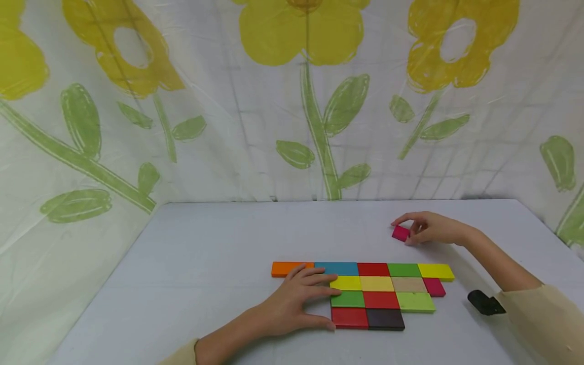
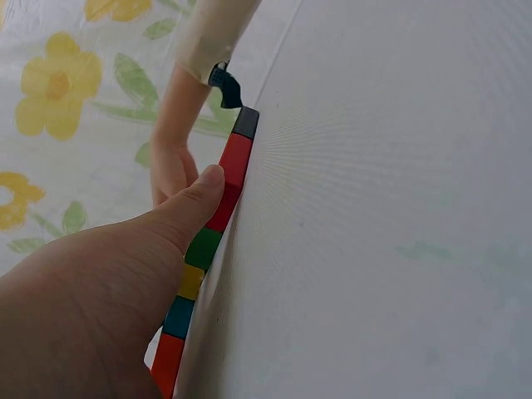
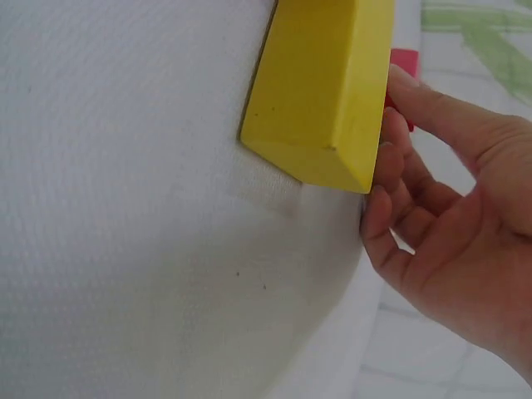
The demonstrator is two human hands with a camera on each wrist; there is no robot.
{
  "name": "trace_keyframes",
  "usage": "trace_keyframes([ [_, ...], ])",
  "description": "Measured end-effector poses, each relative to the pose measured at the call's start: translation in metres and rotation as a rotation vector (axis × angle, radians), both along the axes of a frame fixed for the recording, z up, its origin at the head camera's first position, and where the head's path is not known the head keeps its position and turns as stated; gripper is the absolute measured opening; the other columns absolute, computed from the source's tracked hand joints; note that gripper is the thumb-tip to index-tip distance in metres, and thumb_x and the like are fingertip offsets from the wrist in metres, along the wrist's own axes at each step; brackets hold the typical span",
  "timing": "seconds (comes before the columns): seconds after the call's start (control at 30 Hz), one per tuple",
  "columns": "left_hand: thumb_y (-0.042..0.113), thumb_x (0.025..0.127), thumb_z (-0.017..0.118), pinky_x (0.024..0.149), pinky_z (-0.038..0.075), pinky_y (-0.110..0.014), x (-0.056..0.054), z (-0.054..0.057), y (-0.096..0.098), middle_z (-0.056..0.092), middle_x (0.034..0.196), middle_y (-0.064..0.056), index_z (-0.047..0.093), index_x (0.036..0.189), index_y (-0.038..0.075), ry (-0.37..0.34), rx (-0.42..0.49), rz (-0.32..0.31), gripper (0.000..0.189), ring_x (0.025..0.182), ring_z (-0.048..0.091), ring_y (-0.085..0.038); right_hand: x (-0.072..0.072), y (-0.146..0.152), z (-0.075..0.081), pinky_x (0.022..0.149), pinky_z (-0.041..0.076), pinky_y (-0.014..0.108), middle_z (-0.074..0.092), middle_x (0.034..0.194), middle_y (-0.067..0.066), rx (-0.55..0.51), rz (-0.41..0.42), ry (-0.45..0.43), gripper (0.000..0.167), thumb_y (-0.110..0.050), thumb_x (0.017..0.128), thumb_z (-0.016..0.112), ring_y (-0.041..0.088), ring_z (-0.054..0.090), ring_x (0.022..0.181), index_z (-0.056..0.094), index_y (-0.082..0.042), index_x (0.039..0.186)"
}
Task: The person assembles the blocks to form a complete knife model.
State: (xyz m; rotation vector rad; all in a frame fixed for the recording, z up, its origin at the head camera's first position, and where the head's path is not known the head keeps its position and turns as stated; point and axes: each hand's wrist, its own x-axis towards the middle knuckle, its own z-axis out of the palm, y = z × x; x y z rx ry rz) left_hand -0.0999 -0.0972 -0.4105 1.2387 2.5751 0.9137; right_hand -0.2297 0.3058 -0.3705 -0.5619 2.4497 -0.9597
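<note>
My right hand [image 1: 429,228] pinches a small magenta block [image 1: 401,233] between thumb and fingers, behind the right part of the block layout. Four rows of flat coloured blocks lie edge to edge. At the back an orange block [image 1: 285,268] starts the row, then blue, red, green and a yellow block [image 1: 436,271]. A second magenta block [image 1: 434,287] ends the row before it. My left hand [image 1: 292,304] lies spread along the stepped left side, fingertips over the yellow and green blocks, thumb at the front red block [image 1: 349,318]. In the right wrist view the yellow block partly hides the pinched block.
A white cloth covers the table [image 1: 205,243]. Behind it hangs a white curtain [image 1: 255,126] printed with yellow flowers. A black device [image 1: 484,302] sits by the right sleeve, above the table beside the blocks. The front row ends in a dark brown block [image 1: 385,319].
</note>
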Motion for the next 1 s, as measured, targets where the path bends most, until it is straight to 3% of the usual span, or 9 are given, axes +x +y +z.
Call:
trace_keyframes([
  [0.27, 0.048, 0.092, 0.080, 0.128, 0.018, -0.062, 0.001, 0.001, 0.000, 0.050, 0.160, 0.013, 0.067, 0.144, 0.030, -0.021, -0.006, 0.007, 0.057, 0.154, 0.036, -0.018, 0.003, 0.003, -0.004, 0.068, 0.047, 0.025, 0.061, 0.087, 0.004, -0.015, -0.050, 0.028, 0.039, -0.012, 0.097, 0.075, 0.017, 0.054, 0.080, 0.063, 0.002, 0.131],
  [0.47, 0.048, 0.092, 0.080, 0.128, 0.019, -0.061, 0.001, 0.001, 0.000, 0.049, 0.160, 0.013, 0.066, 0.145, 0.030, -0.011, -0.012, 0.008, 0.057, 0.154, 0.036, -0.017, 0.012, 0.004, -0.002, 0.069, 0.050, 0.024, 0.061, 0.089, 0.002, -0.004, -0.053, 0.082, 0.039, -0.013, 0.097, 0.075, 0.017, 0.055, 0.084, 0.062, 0.003, 0.129],
  [0.77, 0.049, 0.093, 0.079, 0.128, 0.019, -0.062, 0.000, 0.000, 0.000, 0.049, 0.160, 0.014, 0.066, 0.145, 0.030, -0.004, -0.007, 0.001, 0.057, 0.154, 0.037, -0.018, 0.035, 0.005, 0.000, 0.069, 0.056, 0.024, 0.069, 0.097, 0.004, -0.019, -0.112, 0.164, 0.034, -0.007, 0.097, 0.073, 0.017, 0.061, 0.080, 0.060, 0.003, 0.127],
  [1.0, 0.049, 0.093, 0.079, 0.128, 0.018, -0.061, 0.000, 0.001, 0.000, 0.049, 0.160, 0.014, 0.066, 0.145, 0.031, -0.008, -0.013, 0.002, 0.057, 0.154, 0.036, -0.018, 0.063, 0.000, 0.007, 0.065, 0.054, 0.024, 0.066, 0.097, 0.002, -0.025, -0.137, 0.229, 0.039, -0.011, 0.095, 0.078, 0.015, 0.060, 0.079, 0.061, 0.000, 0.128],
])
